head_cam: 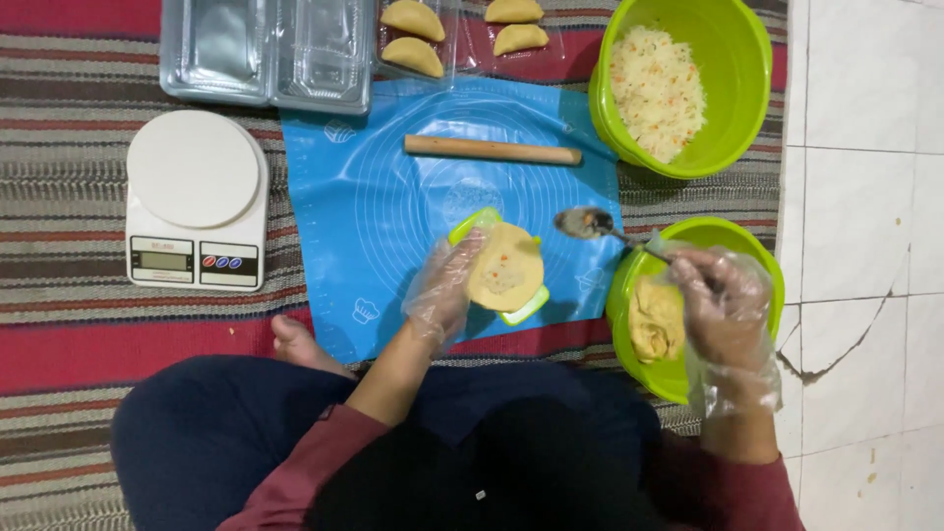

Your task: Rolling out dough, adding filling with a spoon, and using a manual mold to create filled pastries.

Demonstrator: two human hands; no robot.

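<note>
head view, far left of the frame: a white digital kitchen scale with a round platform (196,200) sits on a red and grey striped woven mat (69,98). above and right of it lies a clear plastic hinged container (267,49), cut off by the top edge. at centre a blue silicone baking mat with printed circles (383,206) carries a plain wooden rolling pin (492,150) lying crosswise near its upper part. four pale folded half-moon pastries (413,56) rest above it, the top ones partly cropped.

left hand (444,287), in a thin clear plastic glove, is curled under a lime-green plastic pastry press (500,267) at mid frame, gripping its left edge. a round pale yellow dough sheet (505,265) covers the press, with a little speckled filling at its middle.

right of it, a metal spoon (590,224) hovers just beside the dough, pinched by its handle in the gloved right hand (723,300). that hand blocks part of a lime-green bowl holding yellow dough lumps (657,317). upper right, a larger lime-green bowl of white shredded filling with orange flecks (657,90) stands partly on white floor tile (865,197).
</note>
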